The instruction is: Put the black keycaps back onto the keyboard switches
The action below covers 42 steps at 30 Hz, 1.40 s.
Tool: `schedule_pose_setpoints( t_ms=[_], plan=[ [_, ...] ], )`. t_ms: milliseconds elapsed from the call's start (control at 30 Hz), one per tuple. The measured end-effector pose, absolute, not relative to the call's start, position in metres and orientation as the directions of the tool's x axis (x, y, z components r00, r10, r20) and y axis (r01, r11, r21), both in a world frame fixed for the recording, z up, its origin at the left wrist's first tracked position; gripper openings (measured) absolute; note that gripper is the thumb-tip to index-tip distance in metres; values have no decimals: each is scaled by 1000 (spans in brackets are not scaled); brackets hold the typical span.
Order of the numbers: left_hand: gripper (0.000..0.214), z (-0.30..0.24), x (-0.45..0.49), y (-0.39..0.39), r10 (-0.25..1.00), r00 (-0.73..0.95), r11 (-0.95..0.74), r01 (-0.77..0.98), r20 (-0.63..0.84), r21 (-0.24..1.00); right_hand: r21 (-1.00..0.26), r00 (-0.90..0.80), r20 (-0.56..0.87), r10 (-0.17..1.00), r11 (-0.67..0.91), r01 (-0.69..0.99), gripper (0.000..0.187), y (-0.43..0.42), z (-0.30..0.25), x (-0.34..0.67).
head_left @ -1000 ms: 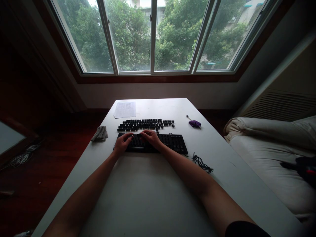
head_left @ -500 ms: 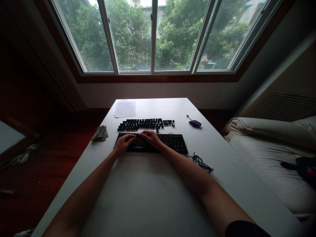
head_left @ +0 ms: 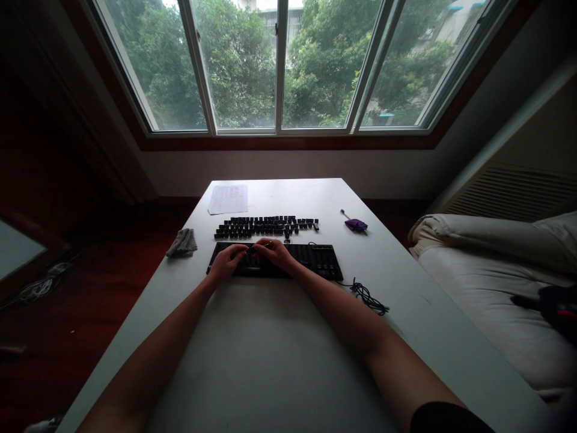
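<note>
A black keyboard (head_left: 315, 260) lies across the white table, its keys partly covered by both hands. Over its left part, my left hand (head_left: 226, 261) is closed, thumb and fingers drawn together around something too small to make out. My right hand (head_left: 276, 252) is closed just beside it, above the middle of the keyboard, and a thin bit of something shows at its fingers. The fingertips of the two hands nearly meet. Beyond the keyboard, several loose black keycaps (head_left: 252, 227) stand in uneven rows.
A grey cloth (head_left: 183, 243) sits at the table's left edge. A printed sheet (head_left: 228, 199) lies at the far left. To the right are a purple cloth-like item (head_left: 356, 225), a small brush-like stick (head_left: 345, 213) and the coiled cable (head_left: 369, 297). A pale sofa (head_left: 478, 288) stands beyond the right edge.
The fingers of both hands have shifted very slightly over the keyboard. Everything else on the table stays where it was.
</note>
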<state>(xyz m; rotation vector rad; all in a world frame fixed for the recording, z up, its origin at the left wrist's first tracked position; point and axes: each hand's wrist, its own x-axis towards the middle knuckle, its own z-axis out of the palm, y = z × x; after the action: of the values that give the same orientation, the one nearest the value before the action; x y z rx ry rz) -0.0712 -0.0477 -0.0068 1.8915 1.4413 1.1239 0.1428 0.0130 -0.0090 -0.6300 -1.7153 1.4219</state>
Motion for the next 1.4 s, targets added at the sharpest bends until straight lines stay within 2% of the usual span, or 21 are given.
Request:
schedule_pose_setpoints(
  t_ms=[733, 1400],
  plan=[
    [28, -4, -68, -50, 944, 61, -290, 622, 324, 728, -964, -543, 259, 799, 252, -90, 40, 12, -8, 143],
    [27, -10, -70, -47, 939, 79, -316, 583, 334, 749, -972, -563, 236, 792, 198, -128, 39, 15, -10, 142]
  ],
)
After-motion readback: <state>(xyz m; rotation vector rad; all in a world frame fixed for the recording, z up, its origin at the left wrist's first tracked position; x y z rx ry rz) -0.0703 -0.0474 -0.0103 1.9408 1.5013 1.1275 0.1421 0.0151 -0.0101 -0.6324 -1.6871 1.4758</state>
